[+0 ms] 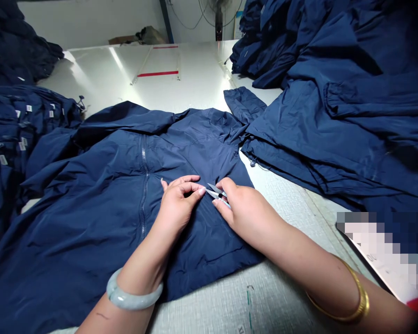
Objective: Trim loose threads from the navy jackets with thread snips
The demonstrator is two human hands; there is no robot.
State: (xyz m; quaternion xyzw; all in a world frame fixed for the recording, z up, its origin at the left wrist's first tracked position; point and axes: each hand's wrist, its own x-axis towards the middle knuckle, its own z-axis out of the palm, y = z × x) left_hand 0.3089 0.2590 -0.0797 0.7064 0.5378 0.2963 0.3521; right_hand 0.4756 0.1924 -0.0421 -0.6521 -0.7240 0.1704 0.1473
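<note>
A navy blue jacket [101,204] lies spread on the table in front of me, its zipper [144,185] running up the middle. My left hand [177,202] rests over the jacket right of the zipper, thumb and forefinger pinched together. What is between those fingertips is too small to make out. My right hand [242,204] grips small thread snips [220,194]. Their blades are parted, and the tips point at the left fingertips, almost touching them.
Piles of navy garments stand at the left [7,125] and the right [316,106]. The pale table [202,320] shows along the front edge and at the back, where red tape [158,73] marks it. A partly pixelated flat item [372,255] lies at the right.
</note>
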